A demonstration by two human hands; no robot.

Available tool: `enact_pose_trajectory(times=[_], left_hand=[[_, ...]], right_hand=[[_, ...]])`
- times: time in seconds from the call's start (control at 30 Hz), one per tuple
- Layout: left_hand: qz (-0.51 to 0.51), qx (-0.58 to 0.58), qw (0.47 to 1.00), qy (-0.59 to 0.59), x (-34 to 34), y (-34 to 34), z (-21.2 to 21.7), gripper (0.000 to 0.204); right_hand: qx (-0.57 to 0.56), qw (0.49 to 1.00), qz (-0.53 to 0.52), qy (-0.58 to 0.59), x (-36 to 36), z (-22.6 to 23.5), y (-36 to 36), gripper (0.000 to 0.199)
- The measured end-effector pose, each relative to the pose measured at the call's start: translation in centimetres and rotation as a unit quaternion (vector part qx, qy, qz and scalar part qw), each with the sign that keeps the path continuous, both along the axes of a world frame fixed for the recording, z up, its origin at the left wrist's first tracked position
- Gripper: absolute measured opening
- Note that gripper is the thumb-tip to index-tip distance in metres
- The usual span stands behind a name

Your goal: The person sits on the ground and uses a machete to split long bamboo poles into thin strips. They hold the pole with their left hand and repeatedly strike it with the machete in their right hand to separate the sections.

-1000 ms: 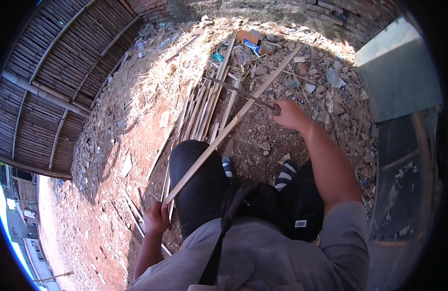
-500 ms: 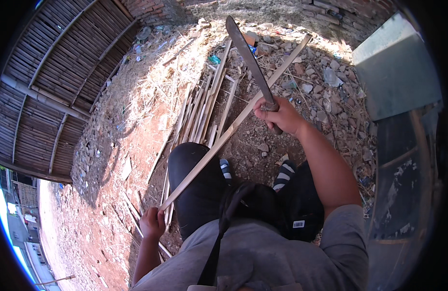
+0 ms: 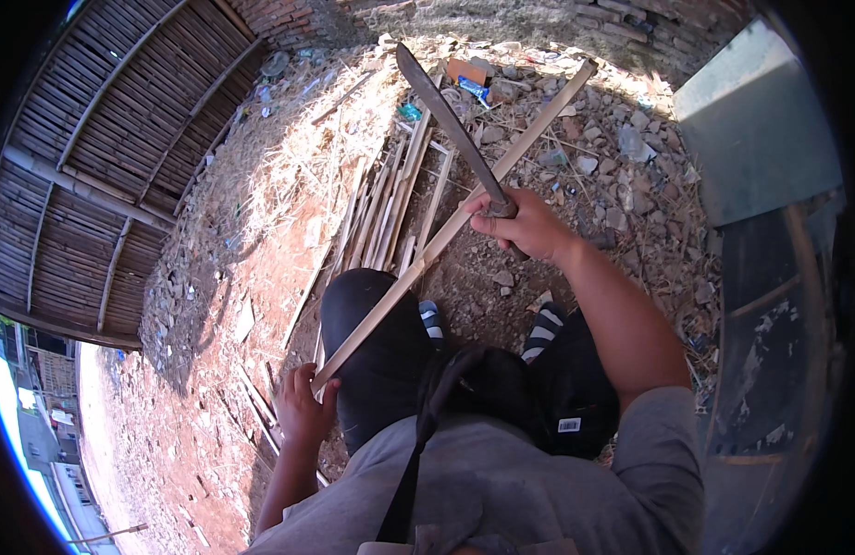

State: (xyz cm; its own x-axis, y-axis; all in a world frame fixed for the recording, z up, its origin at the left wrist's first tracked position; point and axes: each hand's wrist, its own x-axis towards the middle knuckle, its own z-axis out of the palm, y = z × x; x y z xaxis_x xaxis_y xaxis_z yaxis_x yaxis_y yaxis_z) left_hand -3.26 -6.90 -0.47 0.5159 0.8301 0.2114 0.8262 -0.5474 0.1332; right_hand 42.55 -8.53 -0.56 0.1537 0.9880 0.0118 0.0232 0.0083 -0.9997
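Note:
A long, pale bamboo strip (image 3: 383,307) slants from the lower left across my left knee to the rubble at the upper right. Its lower end is in my left hand (image 3: 303,407), fingers and thumb closed about it. My right hand (image 3: 529,227) grips the handle of a machete (image 3: 453,125), whose dark blade points up and to the left. The blade crosses over the strip in this view; whether its edge touches the wood I cannot tell. The right fingers rest close beside the strip.
Several bamboo strips (image 3: 390,203) lie piled on the ground ahead. Broken bricks and stones (image 3: 613,176) spread to the right, by a pale upright panel (image 3: 761,129). A woven bamboo wall (image 3: 94,139) stands left, a brick wall (image 3: 529,20) at the back.
My right hand has shifted a little left, and the machete's tip has swung left. My left hand has moved slightly up and right at the strip's end.

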Motion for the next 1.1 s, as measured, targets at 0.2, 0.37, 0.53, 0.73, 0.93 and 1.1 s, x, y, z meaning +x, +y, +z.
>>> enact_pose_trajectory(times=[0.2, 0.37, 0.53, 0.73, 0.93, 1.1], left_hand=[[0.027, -0.062, 0.998, -0.006, 0.2, 0.0, -2.1, 0.028], [0.019, -0.119, 0.993, 0.021, 0.4, 0.5, -1.2, 0.037], [0.004, -0.145, 0.989, -0.019, 0.1, 1.0, -1.5, 0.044], [0.008, -0.142, 0.990, -0.002, 0.0, 1.4, -1.9, 0.045], [-0.001, -0.182, 0.983, -0.002, -0.2, 1.8, -1.3, 0.046], [0.017, -0.180, 0.984, 0.008, 0.1, 2.1, -1.4, 0.045]], right_hand=[[0.017, 0.979, -0.019, -0.201, 1.7, -0.9, -0.4, 0.033], [-0.015, 0.932, 0.007, -0.363, 1.8, -0.6, -1.2, 0.041], [-0.087, 0.878, 0.109, -0.458, -1.4, 0.1, -0.6, 0.035], [-0.063, 0.910, 0.029, -0.409, 1.0, -2.3, 0.6, 0.036], [-0.100, 0.884, 0.082, -0.450, -0.8, -2.3, 1.0, 0.036], [-0.088, 0.906, 0.047, -0.412, 0.6, -3.3, 1.0, 0.035]])
